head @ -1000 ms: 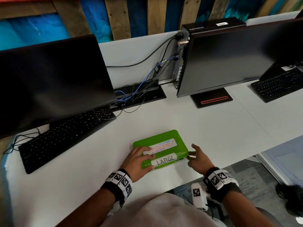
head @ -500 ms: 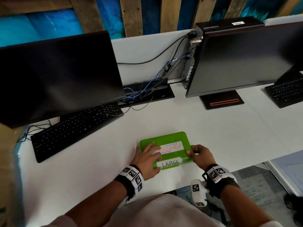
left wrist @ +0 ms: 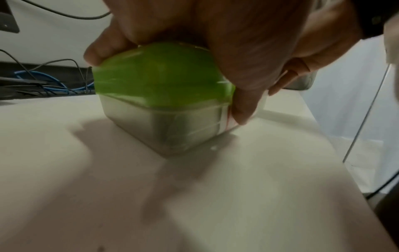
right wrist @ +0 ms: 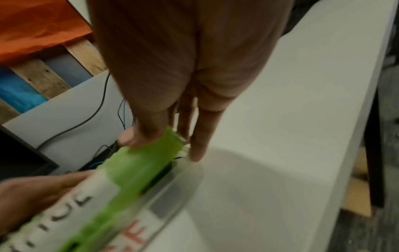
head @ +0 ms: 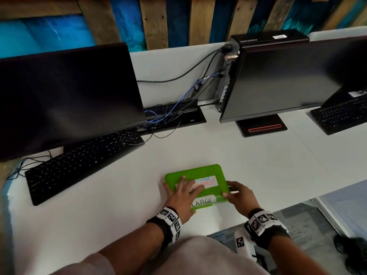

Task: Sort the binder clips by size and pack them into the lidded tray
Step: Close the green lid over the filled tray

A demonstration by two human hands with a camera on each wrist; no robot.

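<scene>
On the counter (head: 248, 167) before me sits the lidded tray (head: 200, 173), my left hand (head: 181, 197) pressing flat on its green lid while my right hand (head: 239, 195) pinches the lid's edge, which could slip and jolt the tray.

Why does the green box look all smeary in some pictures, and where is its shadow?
In the left wrist view the green lid is streaked with motion blur, and a soft shadow spreads over the white desk below the box. In the right wrist view the lid and its label are blurred too. In the head view the lid is sharper, and the "LARGE" label reads clearly.
</scene>
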